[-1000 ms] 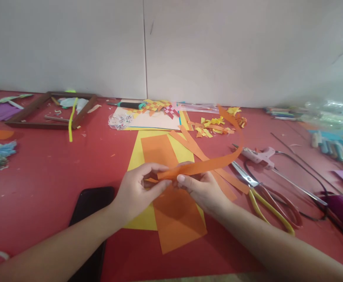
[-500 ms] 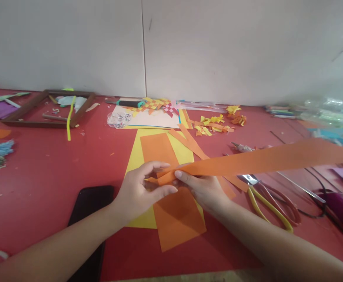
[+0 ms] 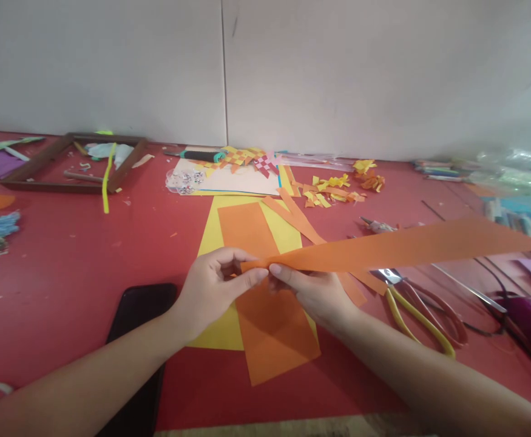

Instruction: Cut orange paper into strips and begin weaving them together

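A long orange paper strip (image 3: 397, 244) is held up between both hands, its free end stretching far to the right. My left hand (image 3: 217, 291) pinches the strip's short left end between thumb and fingers. Right beside it, my right hand (image 3: 317, 291) grips the same strip, thumb on top and fingers beneath. The held end looks folded over, though the fingers hide part of it. Below the hands, a wide orange paper piece (image 3: 283, 340) lies over a yellow paper sheet (image 3: 213, 325). Thinner orange strips (image 3: 304, 227) lie behind and under the right hand.
On the red table, a black phone (image 3: 140, 309) lies left of the hands. Pliers (image 3: 422, 315) with red and yellow handles lie at the right, near a purple tool (image 3: 529, 325). A brown frame (image 3: 56, 187), paper scraps (image 3: 331, 194) and a craft knife (image 3: 204, 156) sit farther back.
My left thumb and fingers have closed onto the strip's end, which stood loosely curled between them before. The strip's folded end now looks flatter. My right hand keeps its grip.
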A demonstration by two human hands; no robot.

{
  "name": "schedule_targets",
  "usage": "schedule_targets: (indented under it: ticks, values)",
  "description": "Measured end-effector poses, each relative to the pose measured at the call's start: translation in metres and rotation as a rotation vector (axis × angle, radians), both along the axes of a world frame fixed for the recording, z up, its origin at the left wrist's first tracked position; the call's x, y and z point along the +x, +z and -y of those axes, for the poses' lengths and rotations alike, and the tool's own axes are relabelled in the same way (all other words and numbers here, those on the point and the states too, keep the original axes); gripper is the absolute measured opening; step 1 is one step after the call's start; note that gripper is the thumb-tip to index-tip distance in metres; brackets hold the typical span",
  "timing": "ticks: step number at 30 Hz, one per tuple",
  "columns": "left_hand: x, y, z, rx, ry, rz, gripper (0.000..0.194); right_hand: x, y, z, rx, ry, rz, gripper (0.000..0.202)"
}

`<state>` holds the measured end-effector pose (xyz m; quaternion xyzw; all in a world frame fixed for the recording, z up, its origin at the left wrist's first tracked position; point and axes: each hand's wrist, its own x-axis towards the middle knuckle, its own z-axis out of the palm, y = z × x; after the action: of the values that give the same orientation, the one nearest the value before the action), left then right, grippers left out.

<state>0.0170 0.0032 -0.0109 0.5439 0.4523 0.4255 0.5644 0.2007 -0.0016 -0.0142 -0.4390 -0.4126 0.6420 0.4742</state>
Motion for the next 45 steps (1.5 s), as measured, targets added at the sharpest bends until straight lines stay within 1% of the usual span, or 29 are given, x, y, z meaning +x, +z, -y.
schedule_targets:
  ticks: [5,13,18,22,24,30,33,36,39,42,44,45]
  values:
    - [0.000,0.004,-0.001,-0.042,-0.031,0.061,0.018,0.000,0.000,0.000,0.011,0.007,0.012,0.022]
    - [0.000,0.005,0.000,-0.114,0.009,0.046,0.023,-0.001,0.003,0.000,-0.020,-0.013,0.000,0.021]
    - [0.000,0.003,-0.001,-0.055,-0.013,0.060,0.020,0.000,0.001,-0.001,0.015,0.003,0.003,0.020]
    - [0.000,0.000,-0.001,-0.043,-0.030,0.053,0.020,0.000,-0.001,-0.001,0.027,-0.006,0.022,0.020]
    - [0.001,0.000,-0.001,-0.032,-0.030,0.029,0.020,0.000,0.001,-0.001,0.028,-0.010,0.040,0.021]
    - [0.000,0.000,-0.001,0.002,-0.104,-0.042,0.012,-0.002,0.006,0.002,0.028,-0.002,0.133,0.029]
    - [0.001,0.001,0.001,0.016,-0.108,-0.072,0.011,-0.003,0.008,0.002,0.020,0.002,0.151,0.030]
    - [0.003,0.004,0.003,0.031,-0.061,-0.094,0.013,-0.005,0.010,0.002,0.012,0.011,0.135,0.030]
    - [0.002,0.005,0.003,0.031,0.026,-0.106,0.021,-0.002,0.009,-0.002,0.003,-0.035,0.065,0.027]
    - [-0.003,0.003,-0.002,0.013,0.122,-0.064,0.026,0.009,0.007,-0.013,-0.063,-0.154,-0.027,0.028]
    - [-0.006,0.001,-0.006,0.012,0.190,0.020,0.027,0.017,0.007,-0.021,-0.093,-0.250,-0.059,0.030]
    - [-0.007,0.001,-0.008,0.010,0.213,0.065,0.028,0.021,0.008,-0.024,-0.081,-0.299,-0.065,0.030]
